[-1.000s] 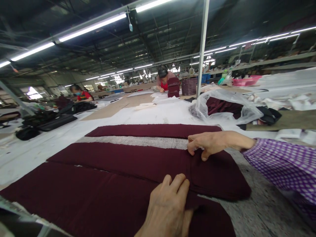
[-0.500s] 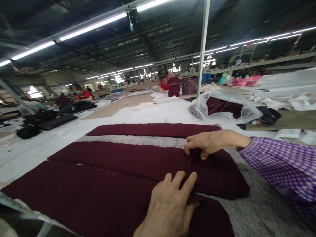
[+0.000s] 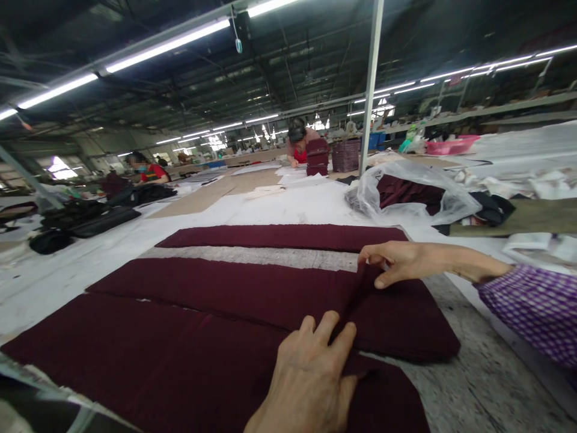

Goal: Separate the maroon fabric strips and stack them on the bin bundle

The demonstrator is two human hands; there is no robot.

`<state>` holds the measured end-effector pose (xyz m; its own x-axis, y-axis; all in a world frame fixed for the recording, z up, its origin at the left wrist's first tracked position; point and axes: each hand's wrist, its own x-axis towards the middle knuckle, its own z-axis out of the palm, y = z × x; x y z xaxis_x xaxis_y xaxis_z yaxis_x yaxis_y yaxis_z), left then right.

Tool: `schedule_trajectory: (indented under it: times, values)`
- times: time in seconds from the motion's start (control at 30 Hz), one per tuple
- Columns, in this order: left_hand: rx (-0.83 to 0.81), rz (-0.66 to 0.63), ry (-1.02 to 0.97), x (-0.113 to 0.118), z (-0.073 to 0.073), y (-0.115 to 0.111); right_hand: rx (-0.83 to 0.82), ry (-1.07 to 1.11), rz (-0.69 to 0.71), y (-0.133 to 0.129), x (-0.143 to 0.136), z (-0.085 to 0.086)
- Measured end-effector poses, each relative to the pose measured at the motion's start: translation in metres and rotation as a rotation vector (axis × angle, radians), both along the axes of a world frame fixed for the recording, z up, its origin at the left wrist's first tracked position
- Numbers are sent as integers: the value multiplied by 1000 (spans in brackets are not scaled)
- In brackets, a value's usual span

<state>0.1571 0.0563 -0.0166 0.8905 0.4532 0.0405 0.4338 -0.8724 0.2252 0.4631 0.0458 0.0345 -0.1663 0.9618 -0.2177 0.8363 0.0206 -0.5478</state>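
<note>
Meanwhile, we had drawn our right hand [image 3: 396, 263] rightward, pinching up a fold of the middle maroon fabric stack [image 3: 252, 294] at frame centre, while our left hand [image 3: 311, 379] pressed flat, fingers spread, holding nothing.

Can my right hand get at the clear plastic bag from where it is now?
Probably yes. The right hand pinches the middle maroon stack at its far edge; only the rear maroon strip and bare table lie before the plastic bag, though it means letting go.

Dim factory hall (tube lights [image 3: 166, 45] overhead), long tables [image 3: 252, 180].
</note>
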Motion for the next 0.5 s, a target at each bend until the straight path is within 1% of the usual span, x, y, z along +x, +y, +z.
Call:
schedule_trajectory:
  times: [0.13,0.27,0.4,0.5]
  values:
    - [14,-16,-4,-1,-2,2,8,19,8,0,5,-3]
    - [25,-22,-9,-1,-3,3,-30,56,43,3,2,-3]
    - [25,-23,-10,1,-2,2,10,11,40,5,0,-5]
    - [19,-16,-16,1,-4,2,19,-19,46,7,4,-12]
